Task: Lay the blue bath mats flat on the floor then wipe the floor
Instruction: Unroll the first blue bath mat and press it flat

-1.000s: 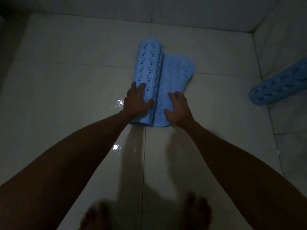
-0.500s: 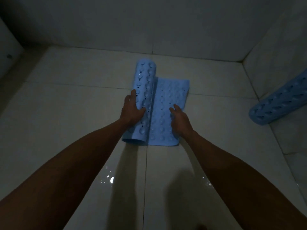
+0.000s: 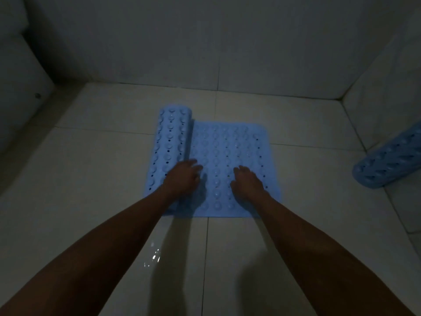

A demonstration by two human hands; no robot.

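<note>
A blue bath mat with suction bumps lies on the pale tiled floor, half unrolled: its right part is flat, its left part is still a roll. My left hand rests with loosely bent fingers against the right side of the roll near its front end. My right hand presses flat on the unrolled part. A second blue mat stays rolled up at the right edge, propped against the right wall.
Tiled walls close the floor at the back and right, meeting in a corner at the back right. A wet patch shines on the floor tiles between my forearms. A pale fixture stands at the left.
The roll has moved left and the flat part of the mat has grown wider. My left hand followed the roll; my right hand stays pressed on the flat part.
</note>
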